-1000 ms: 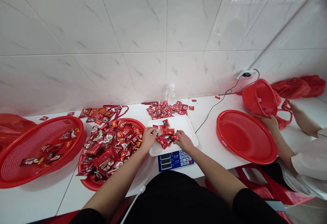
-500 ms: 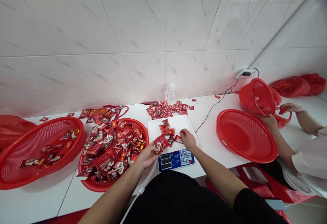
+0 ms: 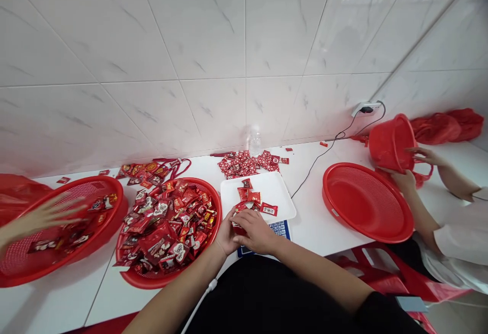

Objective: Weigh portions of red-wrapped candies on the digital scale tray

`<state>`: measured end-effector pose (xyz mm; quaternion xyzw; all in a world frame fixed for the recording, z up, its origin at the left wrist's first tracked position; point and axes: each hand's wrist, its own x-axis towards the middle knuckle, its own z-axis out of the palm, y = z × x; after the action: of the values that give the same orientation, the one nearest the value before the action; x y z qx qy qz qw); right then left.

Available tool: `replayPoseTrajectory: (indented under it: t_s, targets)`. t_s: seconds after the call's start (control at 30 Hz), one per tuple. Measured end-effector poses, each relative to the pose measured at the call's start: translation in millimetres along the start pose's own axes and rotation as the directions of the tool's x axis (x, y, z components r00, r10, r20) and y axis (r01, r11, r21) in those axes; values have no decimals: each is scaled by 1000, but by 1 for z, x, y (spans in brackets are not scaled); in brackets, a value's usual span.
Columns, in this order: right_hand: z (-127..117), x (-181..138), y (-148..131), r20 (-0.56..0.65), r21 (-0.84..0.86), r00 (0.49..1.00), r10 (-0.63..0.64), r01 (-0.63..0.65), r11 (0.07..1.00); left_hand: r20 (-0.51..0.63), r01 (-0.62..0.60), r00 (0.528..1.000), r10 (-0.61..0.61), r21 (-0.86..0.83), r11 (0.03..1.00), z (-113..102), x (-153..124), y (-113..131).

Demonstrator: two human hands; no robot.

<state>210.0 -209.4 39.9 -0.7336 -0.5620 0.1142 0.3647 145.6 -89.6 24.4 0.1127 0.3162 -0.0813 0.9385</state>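
My left hand (image 3: 225, 233) and my right hand (image 3: 256, 230) meet at the front edge of the white scale tray (image 3: 280, 191). They are cupped together around red candy packets (image 3: 238, 229), the right hand lying over the left. My right hand hides most of the blue scale keypad (image 3: 281, 228). A few red packets (image 3: 252, 195) remain on the tray. A red basket heaped with candy packets (image 3: 168, 222) stands just left of my left hand.
Another red basket (image 3: 23, 265) at far left has a blurred hand (image 3: 41, 216) of another person over it. At right, a person in white holds a small red basket (image 3: 391, 143) beside a large red basket (image 3: 366, 202). Loose packets (image 3: 247, 162), a bottle (image 3: 255, 141) and a cord (image 3: 324, 155) lie by the wall.
My hands left the tray middle and drew packets to its front edge; the left cupped below it, and now the right closes over it. A blurred hand entered at left.
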Motion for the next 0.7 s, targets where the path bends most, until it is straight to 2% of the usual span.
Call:
replayPoseTrajectory:
  t_s: [0.07,0.17,0.27,0.33,0.4,0.47,0.57,0.63,0.7]
  targets:
    - [-4,-4,10,-75,39,997,25,-22,999,-50,-14,999,13,-15,1000,-3,-2,3]
    - [-13,-11,39,-157,-19,957,242,-248,968,-106,-17,994,16,-11,1000,-9,-10,10]
    - [-20,-20,70,-97,-194,869,484,-494,848,-104,-20,994,21,12,1000,-12,-16,16]
    - [-20,-25,86,-45,-280,822,568,-556,782,-113,-41,993,44,27,999,-12,-18,18]
    - [-17,-29,95,-25,-307,798,602,-579,755,-118,-53,991,57,35,998,-10,-17,18]
    - [-15,-31,99,-27,-263,773,634,-617,742,-114,-45,992,50,48,998,-9,-14,16]
    - [-14,-30,98,-49,-66,732,680,-682,729,-105,-6,994,16,91,996,-8,-9,12]
    - [-14,-28,94,-87,99,730,678,-671,735,-114,21,993,-8,118,993,-8,-7,8]
    - [-15,-23,83,-116,228,753,647,-614,755,-127,27,992,-10,136,990,-6,-7,4]
